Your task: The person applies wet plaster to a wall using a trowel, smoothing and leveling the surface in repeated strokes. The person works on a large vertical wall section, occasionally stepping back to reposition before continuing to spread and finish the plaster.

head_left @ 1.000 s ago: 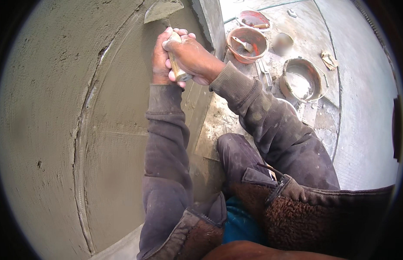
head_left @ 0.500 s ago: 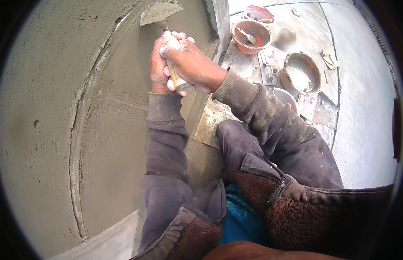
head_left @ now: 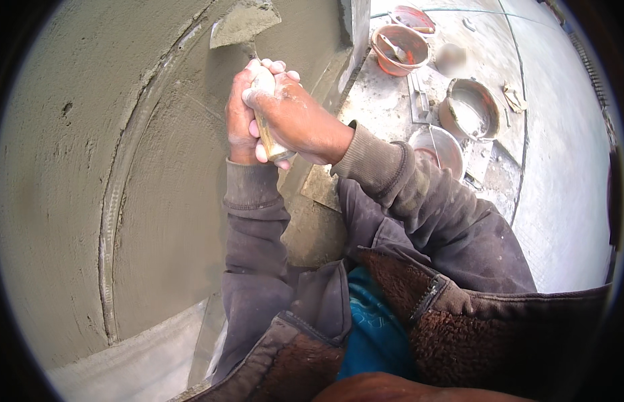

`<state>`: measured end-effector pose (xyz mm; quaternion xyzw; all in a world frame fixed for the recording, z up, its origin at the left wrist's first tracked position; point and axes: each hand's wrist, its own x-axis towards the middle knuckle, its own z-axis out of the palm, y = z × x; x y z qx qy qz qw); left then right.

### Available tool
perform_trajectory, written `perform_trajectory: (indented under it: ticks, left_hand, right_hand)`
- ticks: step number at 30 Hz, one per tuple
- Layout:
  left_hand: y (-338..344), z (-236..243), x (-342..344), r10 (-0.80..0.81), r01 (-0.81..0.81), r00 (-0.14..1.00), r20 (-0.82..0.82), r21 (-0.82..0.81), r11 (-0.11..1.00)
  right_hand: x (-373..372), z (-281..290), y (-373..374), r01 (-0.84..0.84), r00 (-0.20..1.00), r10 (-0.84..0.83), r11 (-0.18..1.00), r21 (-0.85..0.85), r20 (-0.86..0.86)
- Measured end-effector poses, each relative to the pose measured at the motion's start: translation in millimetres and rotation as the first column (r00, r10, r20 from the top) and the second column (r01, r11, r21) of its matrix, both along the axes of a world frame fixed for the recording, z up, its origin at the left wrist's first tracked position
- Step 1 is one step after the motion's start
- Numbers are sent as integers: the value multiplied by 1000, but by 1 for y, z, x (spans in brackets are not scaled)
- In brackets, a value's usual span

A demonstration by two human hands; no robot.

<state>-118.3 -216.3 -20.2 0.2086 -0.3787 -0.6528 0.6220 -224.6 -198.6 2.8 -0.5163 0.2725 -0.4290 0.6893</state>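
Note:
A mud-coated steel trowel (head_left: 245,25) lies against, or just over, the damp grey plaster wall (head_left: 164,254). Its pale wooden handle points down toward me and is gripped by both hands. My left hand (head_left: 238,114) is closed round it from the left, partly hidden behind my right hand (head_left: 302,120), whose fingers wrap over the handle with the thumb along it. A long curved groove (head_left: 114,221) with a narrow strip in it runs through the plaster left of the trowel.
At right, on the dirty floor (head_left: 560,167), stand an orange bucket (head_left: 399,63) with a brush, a red basin (head_left: 412,15), a grey bucket (head_left: 463,107), a paler bucket (head_left: 436,147), a metal float (head_left: 419,100) and crumpled paper (head_left: 515,97). A pillar edge (head_left: 355,40) borders the wall.
Both hands and the trowel have moved down the picture toward me and slightly left, still gripped. The buckets and groove have shifted in the view.

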Motion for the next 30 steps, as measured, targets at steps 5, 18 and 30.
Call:
perform_trajectory:
  ticks: [5,18,30]
  left_hand:
    - [29,-2,17,3,-3,999,-42,2,1000]
    - [78,2,44,3,-4,1000,9,83,997]
    - [100,10,41,106,-108,994,32,51,993]
  right_hand:
    - [21,-12,24,56,998,-58,992,-118,-18]
    - [35,-7,71,-65,996,60,995,-78,-62]
    - [43,-10,79,-118,965,53,963,-242,-258]
